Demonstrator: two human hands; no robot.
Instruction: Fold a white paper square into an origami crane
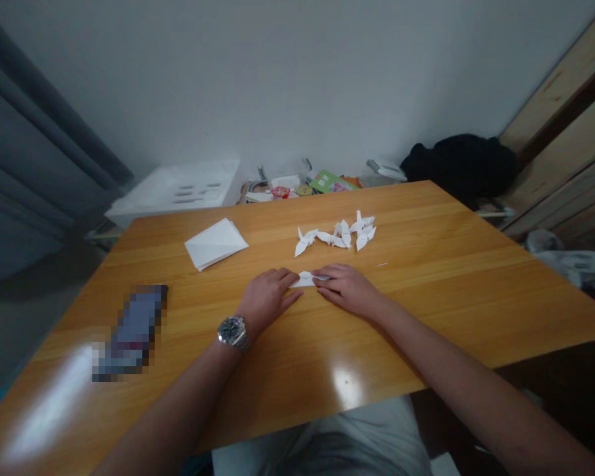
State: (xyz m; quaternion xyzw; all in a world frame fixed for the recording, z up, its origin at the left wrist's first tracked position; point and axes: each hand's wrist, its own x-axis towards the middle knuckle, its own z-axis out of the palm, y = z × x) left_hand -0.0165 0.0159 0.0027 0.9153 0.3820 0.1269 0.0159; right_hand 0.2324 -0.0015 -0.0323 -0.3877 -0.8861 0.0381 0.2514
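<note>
A small piece of folded white paper (pixel 305 279) lies on the wooden table in front of me, between my two hands. My left hand (pixel 268 297), with a metal watch (pixel 233 331) on its wrist, has its fingers on the paper's left end and the thumb at the near side. On the right end, the fingers of my right hand (pixel 346 288) press the paper from above and cover part of it. Just beyond my hands stand several white paper cranes (pixel 333 239), close together in an uneven row.
A stack of white paper sheets (pixel 216 243) lies at the back left of the table (pixel 456 277). Nearer, on the left, is a pixelated phone-like object (pixel 133 330). Behind the back edge are a white drawer-like tray (pixel 188 188), a green packet (pixel 331 182) and black cloth (pixel 461 165).
</note>
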